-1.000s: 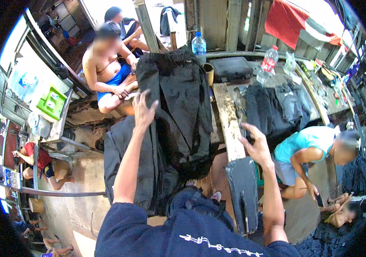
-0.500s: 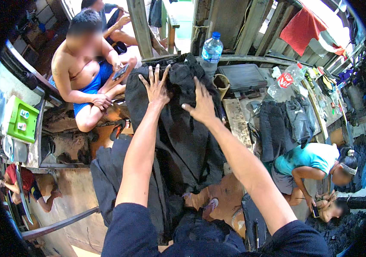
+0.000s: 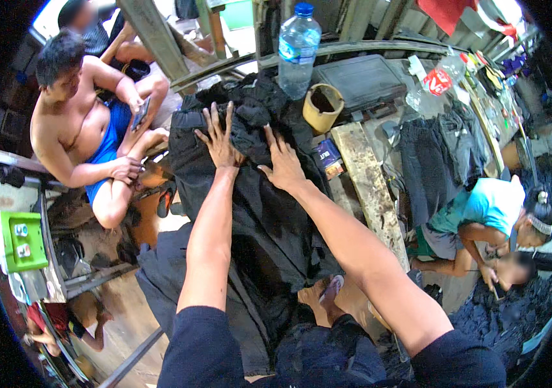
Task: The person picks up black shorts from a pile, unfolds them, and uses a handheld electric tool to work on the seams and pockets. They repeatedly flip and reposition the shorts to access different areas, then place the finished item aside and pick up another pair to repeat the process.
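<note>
A pile of black garments (image 3: 269,213) lies on a work surface in front of me and hangs down over its near edge. My left hand (image 3: 219,134) rests flat on the top of the pile with its fingers spread. Beside it, my right hand (image 3: 282,163) also presses flat on the black cloth, fingers apart. Neither hand grips anything.
A clear water bottle (image 3: 298,48) with a blue cap, a yellow cup (image 3: 322,107) and a dark case (image 3: 361,83) stand behind the pile. A wooden plank (image 3: 369,187) lies to the right. A seated person (image 3: 91,136) holds a phone at left; another person (image 3: 483,213) crouches at right.
My right hand came up from the lower right and settled on the garments next to my left hand. Both hands now lie flat a little lower on the pile.
</note>
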`<state>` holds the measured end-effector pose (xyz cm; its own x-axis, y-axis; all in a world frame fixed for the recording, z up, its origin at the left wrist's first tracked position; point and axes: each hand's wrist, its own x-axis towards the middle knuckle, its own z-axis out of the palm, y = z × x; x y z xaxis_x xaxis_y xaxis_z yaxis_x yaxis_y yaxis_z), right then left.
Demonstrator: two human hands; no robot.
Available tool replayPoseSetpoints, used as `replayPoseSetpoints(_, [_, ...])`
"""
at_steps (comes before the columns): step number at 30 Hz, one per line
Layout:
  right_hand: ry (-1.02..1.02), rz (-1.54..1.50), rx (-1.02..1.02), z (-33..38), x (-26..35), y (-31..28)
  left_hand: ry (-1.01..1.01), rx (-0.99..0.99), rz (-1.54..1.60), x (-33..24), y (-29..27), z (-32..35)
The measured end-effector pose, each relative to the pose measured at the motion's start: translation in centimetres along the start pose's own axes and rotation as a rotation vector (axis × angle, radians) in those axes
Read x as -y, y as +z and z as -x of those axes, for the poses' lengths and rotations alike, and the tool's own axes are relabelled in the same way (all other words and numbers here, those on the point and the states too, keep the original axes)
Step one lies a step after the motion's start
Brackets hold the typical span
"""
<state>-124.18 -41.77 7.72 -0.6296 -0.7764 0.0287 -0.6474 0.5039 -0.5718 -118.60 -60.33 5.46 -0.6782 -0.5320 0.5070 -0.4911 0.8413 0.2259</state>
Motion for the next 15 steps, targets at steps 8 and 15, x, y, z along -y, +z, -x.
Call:
replayPoseSetpoints(8, [-0.09,-0.284,-0.119,4.9,3.3,-6.6,-0.031,0.142,-0.43,0.0,-1.2,-0.5])
replayPoseSetpoints(15, [0.157,-0.267,-0.307,31.6,3.0,-11.4,0.028,0.034,-0.351,1.2,1.6,0.4])
